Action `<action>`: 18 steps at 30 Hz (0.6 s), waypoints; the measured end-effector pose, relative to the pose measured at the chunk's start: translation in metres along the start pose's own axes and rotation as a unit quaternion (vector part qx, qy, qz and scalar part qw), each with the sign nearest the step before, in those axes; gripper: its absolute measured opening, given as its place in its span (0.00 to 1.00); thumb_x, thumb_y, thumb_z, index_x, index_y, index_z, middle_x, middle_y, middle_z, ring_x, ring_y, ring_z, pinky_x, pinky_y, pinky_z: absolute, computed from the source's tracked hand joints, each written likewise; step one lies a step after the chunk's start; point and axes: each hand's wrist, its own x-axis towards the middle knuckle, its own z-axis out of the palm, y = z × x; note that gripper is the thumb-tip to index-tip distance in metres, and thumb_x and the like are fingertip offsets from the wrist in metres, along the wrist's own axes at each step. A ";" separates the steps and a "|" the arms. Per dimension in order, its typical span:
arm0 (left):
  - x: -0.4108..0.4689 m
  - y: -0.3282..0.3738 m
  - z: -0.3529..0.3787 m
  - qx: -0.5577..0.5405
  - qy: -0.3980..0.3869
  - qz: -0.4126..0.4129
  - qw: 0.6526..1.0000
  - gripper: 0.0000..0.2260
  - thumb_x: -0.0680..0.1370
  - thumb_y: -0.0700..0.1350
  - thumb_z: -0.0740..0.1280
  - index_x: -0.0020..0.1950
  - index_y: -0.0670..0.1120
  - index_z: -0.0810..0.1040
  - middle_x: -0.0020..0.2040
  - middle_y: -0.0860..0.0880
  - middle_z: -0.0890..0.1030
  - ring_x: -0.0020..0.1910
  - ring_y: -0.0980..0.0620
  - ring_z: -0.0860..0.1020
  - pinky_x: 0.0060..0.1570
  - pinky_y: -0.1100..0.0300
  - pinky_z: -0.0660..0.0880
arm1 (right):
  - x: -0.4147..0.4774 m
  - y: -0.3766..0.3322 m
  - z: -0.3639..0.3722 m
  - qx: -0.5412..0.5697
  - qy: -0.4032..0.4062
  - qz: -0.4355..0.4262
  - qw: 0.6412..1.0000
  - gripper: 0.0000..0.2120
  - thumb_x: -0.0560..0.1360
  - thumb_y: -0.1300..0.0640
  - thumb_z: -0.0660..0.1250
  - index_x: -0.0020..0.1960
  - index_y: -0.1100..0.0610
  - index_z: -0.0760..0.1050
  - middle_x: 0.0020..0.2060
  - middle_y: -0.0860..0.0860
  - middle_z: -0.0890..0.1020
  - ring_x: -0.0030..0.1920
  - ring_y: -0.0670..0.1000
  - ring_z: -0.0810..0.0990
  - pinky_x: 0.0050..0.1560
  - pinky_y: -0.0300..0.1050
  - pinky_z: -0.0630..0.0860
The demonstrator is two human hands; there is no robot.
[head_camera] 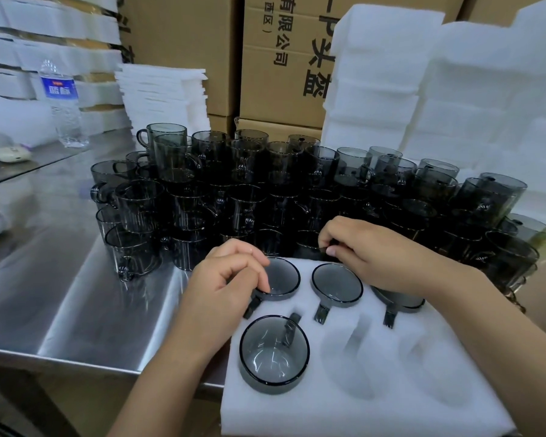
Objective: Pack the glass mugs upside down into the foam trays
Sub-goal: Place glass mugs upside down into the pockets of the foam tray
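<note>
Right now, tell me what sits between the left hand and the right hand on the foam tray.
In the head view, one upside-down mug seated in the foam tray.

Right hand point(372, 257) hides third mug point(401, 299); foam tray point(391, 405) cropped.

— How does the foam tray point(375, 405) lie?
— White, flat at the near edge of the bench point(76, 310), its near part overhanging. Four smoky grey glass mugs sit bottom-up in its pockets: three in the far row point(337, 285), one at near left point(274, 353), handles in the side slots.
— And its other pockets?
— The two near pockets point(353, 361) are vacant.
— The unpacked mugs point(297, 190)?
— Massed upright behind the tray, stacked in tiers.
</note>
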 end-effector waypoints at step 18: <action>0.001 0.000 0.002 0.033 -0.004 0.014 0.999 0.09 0.66 0.45 0.64 0.26 0.49 0.80 0.42 0.59 0.78 0.48 0.50 0.75 0.50 0.57 0.67 | -0.002 0.003 0.003 -0.015 0.052 -0.039 0.998 0.04 0.78 0.59 0.62 0.51 0.53 0.75 0.49 0.44 0.74 0.50 0.45 0.69 0.53 0.37 0.66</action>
